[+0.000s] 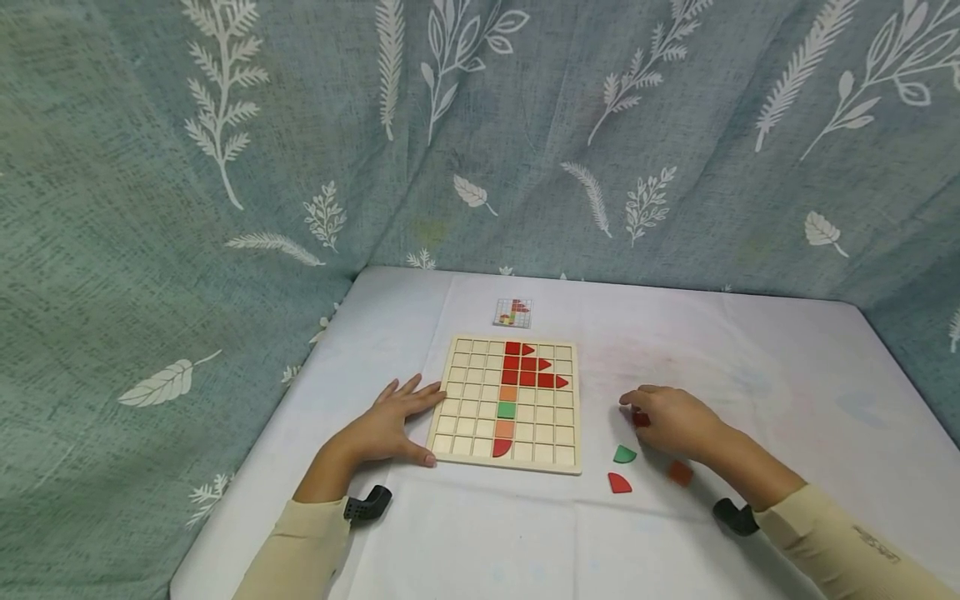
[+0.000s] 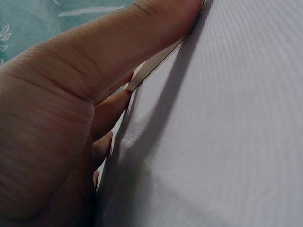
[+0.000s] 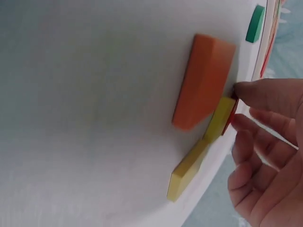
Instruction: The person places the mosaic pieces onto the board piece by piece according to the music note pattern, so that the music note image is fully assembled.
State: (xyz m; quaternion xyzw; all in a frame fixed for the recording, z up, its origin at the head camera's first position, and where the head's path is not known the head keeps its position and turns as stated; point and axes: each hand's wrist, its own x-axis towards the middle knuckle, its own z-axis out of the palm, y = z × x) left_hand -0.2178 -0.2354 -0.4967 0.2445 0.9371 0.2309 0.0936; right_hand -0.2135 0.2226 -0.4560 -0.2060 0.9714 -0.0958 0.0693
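A wooden grid board (image 1: 468, 408) lies on the white cloth with red, orange and green tiles in some squares. My left hand (image 1: 386, 429) rests with spread fingers at its left edge, the thumb at the near corner. To the right of the board, my right hand (image 1: 678, 421) pinches a dark red tile (image 1: 641, 418) between thumb and fingertip, low over the cloth. The right wrist view has this red tile (image 3: 230, 116) partly hidden by the fingers, beside two yellow tiles (image 3: 188, 172) and an orange tile (image 3: 206, 80).
Behind the board lies a small pattern card (image 1: 513, 313). A green quarter-round tile (image 1: 624, 454), a red quarter-round tile (image 1: 619, 483) and an orange tile (image 1: 681, 472) lie near the right hand. A leaf-printed curtain (image 1: 480, 150) hangs behind the table.
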